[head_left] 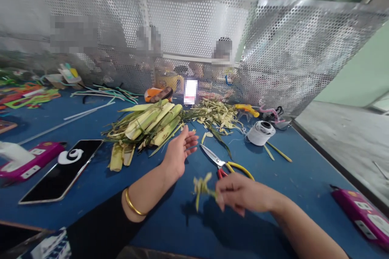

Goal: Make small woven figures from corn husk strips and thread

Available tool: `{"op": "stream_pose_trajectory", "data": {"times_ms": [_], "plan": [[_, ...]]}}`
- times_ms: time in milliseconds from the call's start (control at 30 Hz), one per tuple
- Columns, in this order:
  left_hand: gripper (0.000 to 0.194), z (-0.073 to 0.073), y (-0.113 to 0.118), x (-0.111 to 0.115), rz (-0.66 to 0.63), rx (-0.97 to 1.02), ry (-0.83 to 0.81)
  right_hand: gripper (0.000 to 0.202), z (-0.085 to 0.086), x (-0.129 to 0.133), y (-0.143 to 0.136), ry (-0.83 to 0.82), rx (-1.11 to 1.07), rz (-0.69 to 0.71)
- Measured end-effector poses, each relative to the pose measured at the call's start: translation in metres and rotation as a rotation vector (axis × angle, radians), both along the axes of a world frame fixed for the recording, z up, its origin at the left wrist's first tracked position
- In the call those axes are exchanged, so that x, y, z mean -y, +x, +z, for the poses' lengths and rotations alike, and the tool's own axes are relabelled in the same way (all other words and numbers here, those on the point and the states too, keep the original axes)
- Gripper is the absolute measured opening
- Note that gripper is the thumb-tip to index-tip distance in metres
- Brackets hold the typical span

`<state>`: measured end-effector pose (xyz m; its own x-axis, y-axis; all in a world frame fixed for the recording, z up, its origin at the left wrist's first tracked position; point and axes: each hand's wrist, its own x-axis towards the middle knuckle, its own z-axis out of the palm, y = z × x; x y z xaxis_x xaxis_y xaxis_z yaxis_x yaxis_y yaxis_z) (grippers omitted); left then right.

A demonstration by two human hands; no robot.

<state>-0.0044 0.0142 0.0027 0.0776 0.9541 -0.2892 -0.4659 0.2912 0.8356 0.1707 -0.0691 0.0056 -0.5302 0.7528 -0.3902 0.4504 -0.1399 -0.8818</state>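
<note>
Between finger and thumb of my right hand (238,193) is a small pale-green piece of plant stem (202,188) with a frayed, knotted-looking end, blurred and held above the blue table. My left hand (180,151) is raised with nothing in it, fingers apart and curved, palm facing right. It is beside a pile of green and yellowish husks (154,125). Scissors (223,162) with yellow and red handles lie just beyond my right hand, blades slightly apart. Behind them is a heap of thin pale plant strips (215,114). A white thread spool (259,133) stands to the right.
On the blue table (106,218), a black phone (65,170) and a magenta power strip (38,160) lie left. Another power strip (361,212) is right. A perforated metal screen (188,28) rises behind, with blurred people beyond it.
</note>
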Motion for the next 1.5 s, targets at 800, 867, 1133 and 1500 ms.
{"op": "stream_pose_trajectory", "data": {"times_ms": [800,867,1133,1500], "plan": [[0.005,0.009,-0.021,-0.027,0.125,-0.122,0.121,0.047,-0.006,0.004,0.021,0.657,1.096,-0.05],[0.004,0.015,-0.028,-0.036,0.23,-0.152,0.176,0.054,-0.01,0.0,0.017,0.655,1.112,-0.079],[0.007,0.026,-0.044,-0.048,0.387,-0.122,0.254,0.062,-0.002,-0.017,0.03,0.39,0.295,-0.191],[0.004,0.038,-0.068,-0.058,0.512,-0.078,0.273,0.027,-0.007,-0.11,0.04,0.161,0.016,-0.671]]}}
